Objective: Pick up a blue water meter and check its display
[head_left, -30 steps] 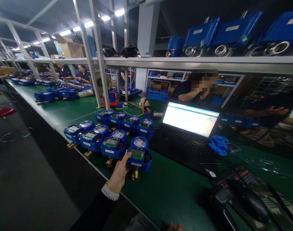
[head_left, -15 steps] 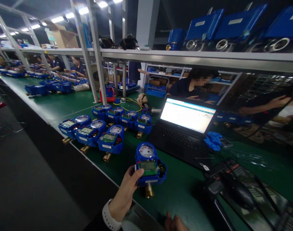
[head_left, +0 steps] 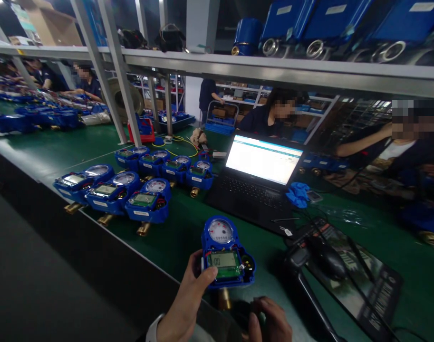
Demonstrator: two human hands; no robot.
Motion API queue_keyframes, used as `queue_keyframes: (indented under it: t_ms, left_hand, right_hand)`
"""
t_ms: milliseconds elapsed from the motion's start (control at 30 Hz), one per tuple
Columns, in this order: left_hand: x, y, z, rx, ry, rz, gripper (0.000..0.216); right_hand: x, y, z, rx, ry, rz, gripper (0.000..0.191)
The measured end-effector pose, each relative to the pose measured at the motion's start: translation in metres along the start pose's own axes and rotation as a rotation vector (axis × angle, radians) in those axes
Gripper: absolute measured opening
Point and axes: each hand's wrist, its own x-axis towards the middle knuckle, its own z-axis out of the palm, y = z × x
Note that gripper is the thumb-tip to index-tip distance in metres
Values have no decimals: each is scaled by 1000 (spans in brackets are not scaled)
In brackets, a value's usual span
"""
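My left hand [head_left: 188, 299] grips a blue water meter [head_left: 226, 254] by its left side, thumb on the green display. The meter has a round dial at the top and a brass fitting below, and it is over the near edge of the green bench [head_left: 188, 228]. At the bottom edge, just under the meter, my right hand [head_left: 270, 323] has its fingers curled around a small dark object that I cannot make out. Further left, several more blue meters [head_left: 145, 204] stand in two rows on the bench.
An open laptop [head_left: 263, 161] with a lit screen stands behind the meter. A black hand-held device [head_left: 323, 261] with cables lies at the right. A blue cloth [head_left: 298, 194] sits beside the laptop. Other people work across and further along the bench. A shelf [head_left: 274, 71] overhead carries blue units.
My left hand has lifted the meter out of the front row and brought it right and toward me. My right hand has risen into view under it.
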Motion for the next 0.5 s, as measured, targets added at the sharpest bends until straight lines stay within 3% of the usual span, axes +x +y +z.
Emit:
queue_keyframes:
  t_ms: [67,267,433,500]
  left_hand:
    - [1,0,-1,-6,5,-6,71]
    - [0,2,2,-8,37,-6,66]
    - [-5,7,10,5,85,-12,67]
    - [-6,9,12,14,116,-23,69]
  right_hand:
    - [-3,4,-6,-24,-85,-30,13]
    - [-10,6,-6,3,-96,33,16]
    - [-8,-10,10,9,125,146,15]
    - [-8,-14,16,28,131,100,19]
